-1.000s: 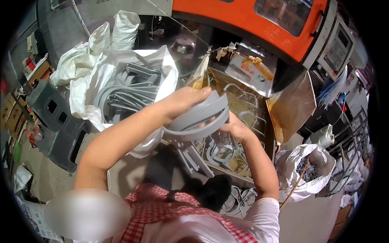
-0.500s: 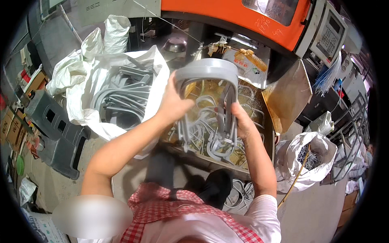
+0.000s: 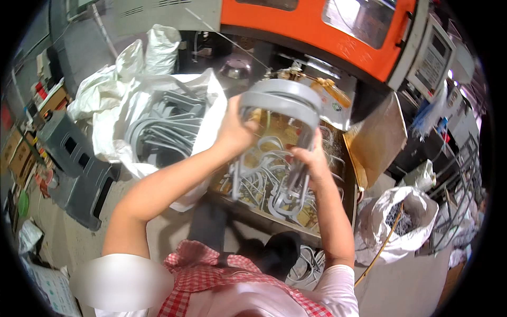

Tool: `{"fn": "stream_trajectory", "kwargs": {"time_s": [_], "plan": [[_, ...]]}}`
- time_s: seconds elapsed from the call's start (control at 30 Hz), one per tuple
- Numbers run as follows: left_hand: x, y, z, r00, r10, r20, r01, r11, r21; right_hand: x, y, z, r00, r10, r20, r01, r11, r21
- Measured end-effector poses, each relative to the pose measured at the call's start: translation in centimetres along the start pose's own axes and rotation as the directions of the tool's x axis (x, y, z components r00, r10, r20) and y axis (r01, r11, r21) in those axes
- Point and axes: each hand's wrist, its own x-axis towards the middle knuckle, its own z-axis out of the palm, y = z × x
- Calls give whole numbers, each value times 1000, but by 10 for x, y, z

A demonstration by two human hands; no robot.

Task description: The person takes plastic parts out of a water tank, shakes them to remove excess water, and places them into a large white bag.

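Above a wooden crate-like bin, a few nested grey U-shaped plastic frames (image 3: 282, 99) hang between my hands, curved end up and away from me, legs pointing down. My left hand (image 3: 236, 133) is closed round their left side near the bend. My right hand (image 3: 311, 161) grips the right legs, its thumb across the inner side. The frames' lower ends are blurred. Beneath them, more loose grey curved pieces (image 3: 253, 182) lie in yellowish liquid in the bin (image 3: 272, 217).
Left of the bin stands an open white woven sack (image 3: 105, 132) packed with grey frames. A grey step stool (image 3: 74, 166) is farther left. At right are a board (image 3: 377, 140) and a white sack (image 3: 369, 232) of thin scraps. An orange machine (image 3: 301, 26) spans the back.
The frames have tilted and moved slightly right, both hands still holding them. My right hand's fingers have shifted along the legs. The whole view has also shifted a little.
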Motion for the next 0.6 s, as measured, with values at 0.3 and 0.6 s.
{"fn": "stream_trajectory", "kwargs": {"time_s": [0.3,0.6], "plan": [[25,82,-82,663,578,476,-746,559,361,62,-34,4,999,23,28,-31,954,298],[28,97,-181,341,144,929,-931,-83,355,116,-87,113,822,54,567,-36,998,-44]]}}
